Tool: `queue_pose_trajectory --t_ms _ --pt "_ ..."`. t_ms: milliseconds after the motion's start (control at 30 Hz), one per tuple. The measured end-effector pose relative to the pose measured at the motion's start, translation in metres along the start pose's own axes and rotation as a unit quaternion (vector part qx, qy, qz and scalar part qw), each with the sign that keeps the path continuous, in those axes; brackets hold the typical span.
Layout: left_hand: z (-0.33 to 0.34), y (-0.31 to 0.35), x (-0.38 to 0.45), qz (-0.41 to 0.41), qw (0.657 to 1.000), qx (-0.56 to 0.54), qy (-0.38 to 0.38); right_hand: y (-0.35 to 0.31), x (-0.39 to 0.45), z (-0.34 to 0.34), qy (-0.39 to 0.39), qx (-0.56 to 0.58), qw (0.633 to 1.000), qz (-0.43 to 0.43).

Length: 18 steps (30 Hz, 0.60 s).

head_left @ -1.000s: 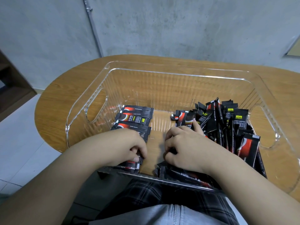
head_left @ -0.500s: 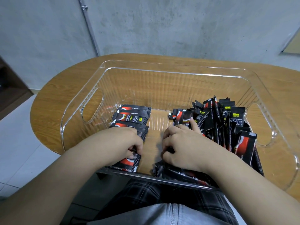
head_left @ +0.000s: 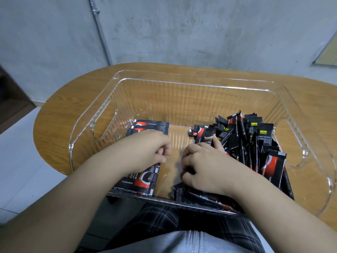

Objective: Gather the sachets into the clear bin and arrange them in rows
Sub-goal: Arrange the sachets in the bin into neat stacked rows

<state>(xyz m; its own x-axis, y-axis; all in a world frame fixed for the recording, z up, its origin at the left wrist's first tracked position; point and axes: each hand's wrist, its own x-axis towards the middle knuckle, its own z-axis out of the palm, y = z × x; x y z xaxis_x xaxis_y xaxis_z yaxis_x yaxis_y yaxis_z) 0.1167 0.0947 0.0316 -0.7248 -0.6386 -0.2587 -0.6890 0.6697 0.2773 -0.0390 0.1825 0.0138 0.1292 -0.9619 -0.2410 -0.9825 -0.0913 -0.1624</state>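
Observation:
The clear bin [head_left: 182,83] stands on a wooden table [head_left: 60,121]. Black-and-red sachets lie flat in a row [head_left: 144,179] along the bin's left side. A loose pile of sachets [head_left: 255,137] stands on end at the right, and more sachets [head_left: 200,197] lie by the near wall. My left hand [head_left: 151,150] rests on the middle of the flat row, its fingers curled with no sachet visible in them. My right hand [head_left: 202,167] is at the pile's left edge. Its index finger touches an upright sachet, and its thumb and other fingers pinch a dark sachet.
The bin has cut-out handles on its left wall [head_left: 105,121] and right wall [head_left: 291,143]. A bare strip of bin floor [head_left: 178,137] runs between the row and the pile. A grey wall with a pipe [head_left: 100,33] rises behind the table. My lap is under the near edge.
My left hand has slid away from me along the flat row, uncovering the nearest sachets. My right hand has stayed at the pile's edge with its index finger out.

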Motion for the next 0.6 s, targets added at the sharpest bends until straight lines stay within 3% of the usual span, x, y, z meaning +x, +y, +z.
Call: queue_pose_trajectory --t_ms 200,600 --pt "-0.003 0.012 0.068 0.006 0.997 0.014 0.071 -0.001 0.001 0.001 0.001 -0.029 1.000 0.000" --pt "0.009 0.033 0.101 -0.008 0.998 -0.017 0.058 -0.001 0.003 0.003 0.017 -0.040 0.999 -0.003"
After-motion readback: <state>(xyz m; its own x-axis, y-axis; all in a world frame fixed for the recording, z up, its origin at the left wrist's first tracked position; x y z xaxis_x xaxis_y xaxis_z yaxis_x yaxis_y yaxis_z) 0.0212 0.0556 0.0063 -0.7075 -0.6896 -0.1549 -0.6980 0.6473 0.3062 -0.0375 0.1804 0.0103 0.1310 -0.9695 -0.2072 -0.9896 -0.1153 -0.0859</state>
